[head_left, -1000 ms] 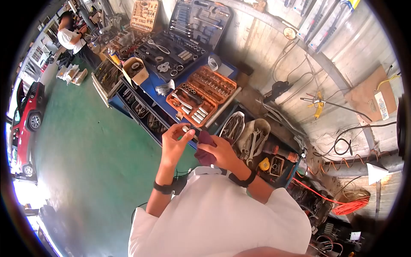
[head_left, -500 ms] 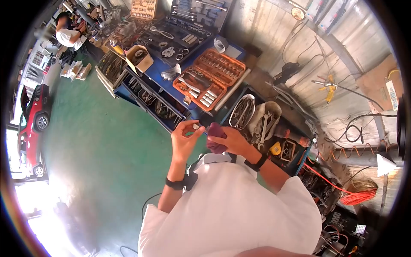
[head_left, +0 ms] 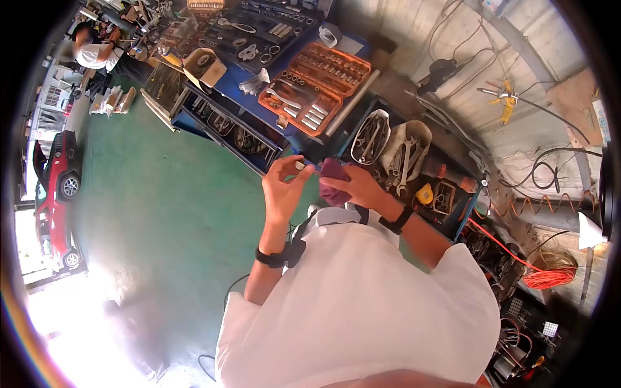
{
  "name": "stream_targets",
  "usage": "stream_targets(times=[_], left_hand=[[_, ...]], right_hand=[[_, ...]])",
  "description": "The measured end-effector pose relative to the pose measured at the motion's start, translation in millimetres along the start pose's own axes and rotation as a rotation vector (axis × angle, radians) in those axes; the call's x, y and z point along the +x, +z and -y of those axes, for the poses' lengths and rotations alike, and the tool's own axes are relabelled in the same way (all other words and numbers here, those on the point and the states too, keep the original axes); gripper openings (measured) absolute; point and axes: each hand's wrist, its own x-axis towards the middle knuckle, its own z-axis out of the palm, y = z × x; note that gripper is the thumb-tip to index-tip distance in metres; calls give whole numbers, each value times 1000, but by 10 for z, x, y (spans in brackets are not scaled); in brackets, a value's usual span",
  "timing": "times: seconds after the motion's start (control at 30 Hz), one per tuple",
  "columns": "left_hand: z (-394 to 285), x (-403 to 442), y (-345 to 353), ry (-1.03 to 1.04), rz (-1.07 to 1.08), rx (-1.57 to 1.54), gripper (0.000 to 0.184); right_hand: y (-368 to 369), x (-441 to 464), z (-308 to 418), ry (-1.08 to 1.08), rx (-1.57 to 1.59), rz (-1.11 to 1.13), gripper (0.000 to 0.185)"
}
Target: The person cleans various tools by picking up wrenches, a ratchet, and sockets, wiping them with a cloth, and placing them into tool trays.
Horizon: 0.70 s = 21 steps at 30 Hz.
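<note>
Between thumb and fingertips my left hand point(head_left: 283, 189) pinches a small silvery metal piece point(head_left: 299, 165), too small to name surely. Just right of it, my right hand point(head_left: 362, 186) is closed on a dark maroon cloth point(head_left: 333, 181), the two hands nearly touching. Beyond them on the blue bench lies an open orange socket case point(head_left: 310, 84) with rows of sockets and a ratchet in it. A white bin of wrenches point(head_left: 370, 137) stands to its right, beside a second container of wrenches point(head_left: 406, 155).
Left of the orange case are a cardboard box point(head_left: 204, 66) and open drawers point(head_left: 223, 129) with tools. A larger dark tool case point(head_left: 259, 32) lies behind. A yellow tape measure point(head_left: 424, 194) is at the right. Another person point(head_left: 97, 55) stands far left, beyond a red car point(head_left: 61, 187).
The view has shifted, so the bench and cases sit higher in the frame. Both hands keep hold of the metal piece and the cloth, close together.
</note>
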Motion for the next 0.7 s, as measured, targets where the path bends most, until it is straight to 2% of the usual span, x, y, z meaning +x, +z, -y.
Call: stream_targets(times=[0.1, 0.17, 0.2, 0.27, 0.3, 0.37, 0.4, 0.43, 0.5, 0.53, 0.63, 0.7], left_hand=[[45, -26, 1, 25, -56, 40, 30], [-8, -16, -80, 70, -156, -76, 29], [-83, -21, -103, -5, -181, -143, 30], [-49, -18, -110, -8, -121, -135, 29], [-35, -25, -100, 2, -73, -145, 28], [70, -66, -34, -17, 28, -76, 28], [107, -86, 41, -54, 87, 37, 29], [142, -102, 125, -85, 143, 148, 30], [174, -122, 270, -82, 185, 161, 34], [168, -117, 336, -55, 219, 194, 34], [213, -60, 504, -33, 260, 217, 34], [221, 15, 605, -33, 257, 208, 35]], right_hand=[[-7, -284, -215, 85, 84, 42, 62], [92, -602, -364, 297, 104, 50, 61], [81, -701, -375, 351, 194, 47, 62], [112, -850, -516, 431, 469, 82, 64], [113, -852, -478, 445, 479, 74, 64], [-32, -746, -346, 620, 859, 198, 68], [-166, -661, -300, 579, 960, 284, 70], [-194, -615, -297, 585, 962, 278, 70], [-194, -516, -277, 523, 1163, 369, 67], [-187, -442, -259, 567, 1022, 430, 58], [-125, -415, -368, 524, 868, 469, 49], [-172, -362, -409, 505, 917, 411, 46]])
